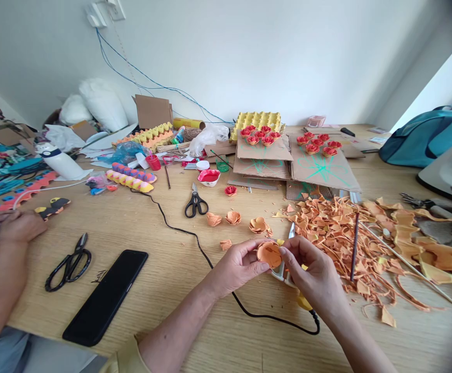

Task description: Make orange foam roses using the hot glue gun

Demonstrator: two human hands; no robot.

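Between my hands is an orange paper-pulp flower cup (269, 255) with dark marks inside. My left hand (231, 267) grips it at its left side, thumb in front. The thumb and fingers of my right hand (313, 267) are closed at its right edge. Partly hidden beneath my hands are white-handled scissors (291, 231) and a yellow tool (304, 301) with a black cord. Just beyond my hands stand several orange flowers (260, 225) and one red flower (231, 191). Orange carton scraps (326, 228) are heaped to the right, with a dark stick (354, 248) on them.
Black scissors (196, 203) lie near a dish of red paint (209, 177). Red flowers (319, 142) stand on cardboard sheets (326, 173). At left are a phone (106, 296), more scissors (70, 263) and another person's hands (19, 226). A teal bag (423, 137) sits far right.
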